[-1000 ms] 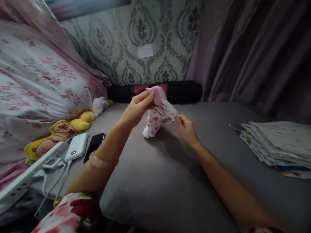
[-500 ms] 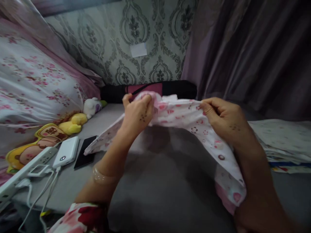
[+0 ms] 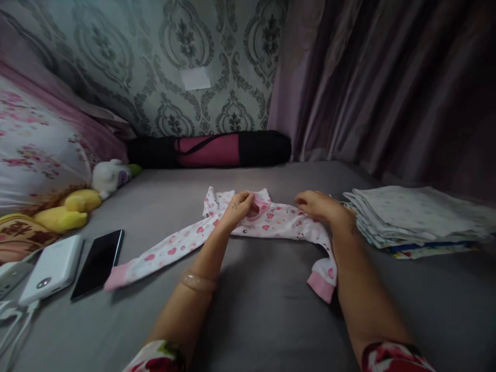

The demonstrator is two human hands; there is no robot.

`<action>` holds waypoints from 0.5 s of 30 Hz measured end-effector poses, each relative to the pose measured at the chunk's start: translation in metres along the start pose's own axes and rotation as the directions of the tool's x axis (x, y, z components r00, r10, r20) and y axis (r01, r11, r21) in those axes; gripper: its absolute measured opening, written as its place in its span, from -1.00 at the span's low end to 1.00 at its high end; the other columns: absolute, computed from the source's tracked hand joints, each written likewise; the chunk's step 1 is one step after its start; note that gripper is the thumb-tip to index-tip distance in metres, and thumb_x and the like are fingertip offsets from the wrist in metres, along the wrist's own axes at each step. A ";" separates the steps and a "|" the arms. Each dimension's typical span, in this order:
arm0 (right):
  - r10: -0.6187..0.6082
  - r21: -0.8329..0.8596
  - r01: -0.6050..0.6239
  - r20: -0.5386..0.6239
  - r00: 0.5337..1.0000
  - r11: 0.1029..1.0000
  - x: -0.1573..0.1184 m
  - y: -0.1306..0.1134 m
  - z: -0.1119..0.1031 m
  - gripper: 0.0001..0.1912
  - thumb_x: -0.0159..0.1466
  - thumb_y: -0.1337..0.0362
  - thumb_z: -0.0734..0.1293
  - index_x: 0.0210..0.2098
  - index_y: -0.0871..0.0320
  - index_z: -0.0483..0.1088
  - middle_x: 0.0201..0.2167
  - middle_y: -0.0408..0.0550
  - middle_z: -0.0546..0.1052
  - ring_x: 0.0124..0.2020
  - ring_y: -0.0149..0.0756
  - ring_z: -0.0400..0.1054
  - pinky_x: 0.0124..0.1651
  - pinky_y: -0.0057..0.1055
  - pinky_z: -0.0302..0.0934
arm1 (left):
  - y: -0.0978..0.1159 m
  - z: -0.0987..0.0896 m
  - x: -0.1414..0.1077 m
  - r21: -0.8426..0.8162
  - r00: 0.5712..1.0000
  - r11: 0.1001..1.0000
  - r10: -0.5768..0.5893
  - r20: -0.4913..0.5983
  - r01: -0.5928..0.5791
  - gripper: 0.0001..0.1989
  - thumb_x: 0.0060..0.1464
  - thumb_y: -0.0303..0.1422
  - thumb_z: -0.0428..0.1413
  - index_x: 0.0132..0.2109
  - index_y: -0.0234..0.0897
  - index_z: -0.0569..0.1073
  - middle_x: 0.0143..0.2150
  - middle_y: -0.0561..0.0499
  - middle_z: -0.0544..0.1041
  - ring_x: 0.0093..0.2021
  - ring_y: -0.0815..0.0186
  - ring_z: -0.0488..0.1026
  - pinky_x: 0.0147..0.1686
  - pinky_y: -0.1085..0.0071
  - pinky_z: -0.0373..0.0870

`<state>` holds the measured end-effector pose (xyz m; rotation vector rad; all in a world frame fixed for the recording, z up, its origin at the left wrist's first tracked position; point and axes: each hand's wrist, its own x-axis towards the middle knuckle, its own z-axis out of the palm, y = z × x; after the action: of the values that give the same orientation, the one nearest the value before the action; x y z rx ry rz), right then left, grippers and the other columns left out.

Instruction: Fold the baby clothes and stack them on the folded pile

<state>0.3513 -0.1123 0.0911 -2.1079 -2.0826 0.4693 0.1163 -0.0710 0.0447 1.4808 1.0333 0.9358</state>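
A small white garment [image 3: 271, 221] with pink hearts and pink cuffs lies across the grey sheet. One sleeve stretches toward the lower left, and the other bends down beside my right forearm. My left hand [image 3: 241, 207] is closed on the garment near its pink neckline. At the garment's right shoulder, my right hand [image 3: 318, 205] has its fingers curled together; the fabric passes just beneath them, and whether they pinch it is hard to see.
A folded cloth stack [image 3: 418, 217] sits on the right. To the left are a black phone [image 3: 98, 263], a white power bank [image 3: 52, 268] with cables, and plush toys [image 3: 64, 212]. A black and red long bag [image 3: 211, 150] lies along the wall.
Both hands have lowered the garment from the air onto the sheet. It lies flatter, with its sleeves spread to the sides, and the camera view has shifted to the right.
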 end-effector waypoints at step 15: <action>-0.336 0.244 0.356 -0.121 0.934 0.902 0.030 -0.024 0.043 -0.80 0.27 0.23 0.30 -0.13 0.12 0.43 -0.32 -0.08 0.54 -0.33 -0.31 0.37 -0.28 -0.44 0.14 | 0.001 -0.042 -0.003 0.090 0.996 0.994 0.064 -0.063 -0.058 -0.85 0.18 -0.35 0.04 -0.22 -0.33 0.46 -0.32 -0.08 0.60 -0.29 0.34 0.54 -0.15 0.39 0.43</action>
<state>0.3147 -0.0871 0.0541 -1.5427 -2.1512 0.5668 0.0761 -0.0613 0.0517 1.5714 1.0946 0.9991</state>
